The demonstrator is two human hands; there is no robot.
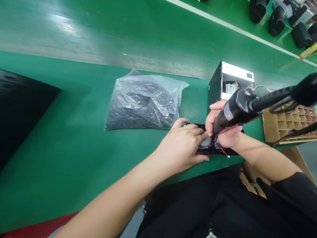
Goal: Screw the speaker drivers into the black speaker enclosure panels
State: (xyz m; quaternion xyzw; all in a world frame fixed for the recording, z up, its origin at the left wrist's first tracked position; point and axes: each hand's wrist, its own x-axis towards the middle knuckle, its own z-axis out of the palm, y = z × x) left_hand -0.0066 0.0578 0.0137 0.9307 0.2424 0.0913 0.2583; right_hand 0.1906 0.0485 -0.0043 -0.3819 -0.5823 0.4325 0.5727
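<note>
My right hand (226,132) is wrapped round a black electric screwdriver (239,109), which slants down to the left with its cable end at the upper right. Below it lies a long black speaker panel (210,150) with a round silver-grey part set in it. A thin red and black wire with a white connector (228,156) trails over the panel's near edge. My left hand (185,145) grips the panel's left end, its thumb at the near edge and its fingers across the top. The screwdriver's tip is hidden behind my fingers.
A clear plastic bag of small dark parts (146,102) lies beyond my left hand. A black and silver screw feeder box (215,82) stands behind the panel. A divided cardboard tray (282,124) is at the right, a black sheet (22,109) at the left.
</note>
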